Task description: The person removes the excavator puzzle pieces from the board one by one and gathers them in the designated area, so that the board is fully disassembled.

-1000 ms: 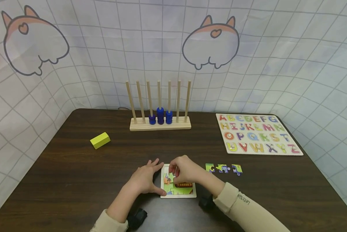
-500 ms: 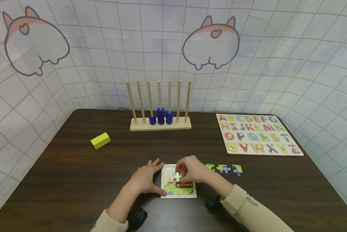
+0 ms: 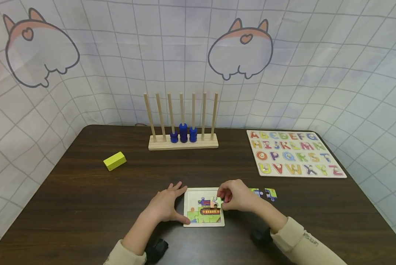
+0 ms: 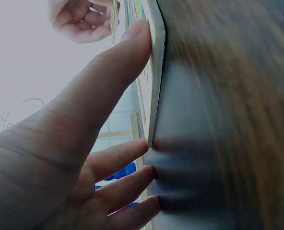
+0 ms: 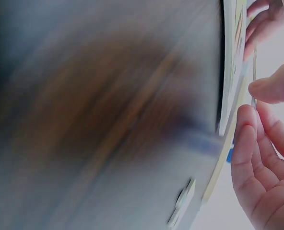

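Note:
A square wooden jigsaw tray (image 3: 193,195) lies at the front middle of the table, with several pieces fitted along its lower part. My left hand (image 3: 166,204) steadies it, fingers spread, the thumb on its lower left corner and the forefinger at the upper left corner. In the left wrist view the thumb (image 4: 132,40) rests on the tray's rim. My right hand (image 3: 239,195) pinches a puzzle piece (image 3: 214,202) between thumb and fingertips over the tray's right side. Edge-on, that piece (image 5: 254,99) looks thin in the right wrist view.
Loose puzzle pieces (image 3: 271,194) lie right of the tray, partly hidden by my right hand. Behind stand a peg rack (image 3: 184,146) with blue beads, a yellow block (image 3: 115,161) at left and an alphabet board (image 3: 297,154) at right. A grid-patterned cloth (image 3: 118,73) backs the table.
My right hand has carried the pinched piece from the tray's left side to its right, uncovering a blue and red piece in the middle. The left hand has stayed put.

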Demonstrator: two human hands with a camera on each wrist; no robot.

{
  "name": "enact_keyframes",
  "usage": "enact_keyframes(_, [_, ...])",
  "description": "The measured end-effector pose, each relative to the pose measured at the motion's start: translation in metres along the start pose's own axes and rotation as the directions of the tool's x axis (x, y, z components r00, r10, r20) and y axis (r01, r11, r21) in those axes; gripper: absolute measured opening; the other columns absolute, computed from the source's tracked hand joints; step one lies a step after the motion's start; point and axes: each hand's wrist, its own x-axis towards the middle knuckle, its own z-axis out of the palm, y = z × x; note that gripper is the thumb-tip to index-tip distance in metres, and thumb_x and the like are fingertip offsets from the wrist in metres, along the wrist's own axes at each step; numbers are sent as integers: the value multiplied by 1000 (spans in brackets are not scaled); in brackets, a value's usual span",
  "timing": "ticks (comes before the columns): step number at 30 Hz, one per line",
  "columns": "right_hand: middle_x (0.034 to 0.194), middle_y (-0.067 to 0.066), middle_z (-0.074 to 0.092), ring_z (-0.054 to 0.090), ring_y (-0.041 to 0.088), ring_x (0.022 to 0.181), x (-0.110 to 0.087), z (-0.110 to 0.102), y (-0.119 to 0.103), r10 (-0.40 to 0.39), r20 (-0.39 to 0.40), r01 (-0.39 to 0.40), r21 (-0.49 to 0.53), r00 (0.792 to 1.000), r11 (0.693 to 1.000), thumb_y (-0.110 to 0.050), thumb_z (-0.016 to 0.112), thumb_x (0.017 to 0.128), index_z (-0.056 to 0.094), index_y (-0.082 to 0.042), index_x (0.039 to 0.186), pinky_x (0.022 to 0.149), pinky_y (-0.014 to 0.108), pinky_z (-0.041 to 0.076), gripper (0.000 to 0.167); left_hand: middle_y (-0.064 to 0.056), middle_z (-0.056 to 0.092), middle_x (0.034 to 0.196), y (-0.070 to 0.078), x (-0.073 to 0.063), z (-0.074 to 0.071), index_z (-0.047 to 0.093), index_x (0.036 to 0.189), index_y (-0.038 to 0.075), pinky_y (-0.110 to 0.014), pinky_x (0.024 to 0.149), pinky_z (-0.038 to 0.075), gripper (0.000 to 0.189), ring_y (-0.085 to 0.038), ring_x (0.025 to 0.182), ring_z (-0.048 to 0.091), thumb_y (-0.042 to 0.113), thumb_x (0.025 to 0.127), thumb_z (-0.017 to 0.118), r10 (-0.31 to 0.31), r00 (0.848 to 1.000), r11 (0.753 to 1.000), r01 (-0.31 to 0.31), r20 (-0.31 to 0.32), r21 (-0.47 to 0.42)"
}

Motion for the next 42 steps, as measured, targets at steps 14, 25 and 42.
enact_keyframes(14, [71, 0, 57, 53, 6, 58, -31, -16, 20, 61, -13, -61, -22, 998, 998, 0, 73, 65, 63, -6, 80, 52, 21, 47, 19, -13, 34, 144, -5, 1, 3, 45, 136, 9, -65, 95, 26, 99, -39, 131, 28, 46, 53, 85, 22, 1000, 1000, -22, -8, 0])
enact_keyframes(25, [70, -1, 56, 51, 5, 57, -47, -27, 28, 71, -15, -71, -38, 997, 997, 2, 71, 65, 63, -5, 79, 52, 22, 46, 18, -13, 33, 144, -4, 2, 3, 45, 136, 9, -64, 95, 26, 99, -38, 131, 28, 46, 54, 85, 13, 1000, 1000, -13, 2, -6])
enact_keyframes(42, [68, -4, 57, 52, 7, 58, -49, -30, 37, 109, 17, -108, -75, 994, 991, 0, 73, 65, 63, -7, 76, 54, 21, 47, 17, -13, 33, 144, -3, 0, 2, 44, 137, 9, -64, 96, 25, 99, -38, 131, 27, 46, 55, 85, 10, 1000, 1000, -10, 5, -10])
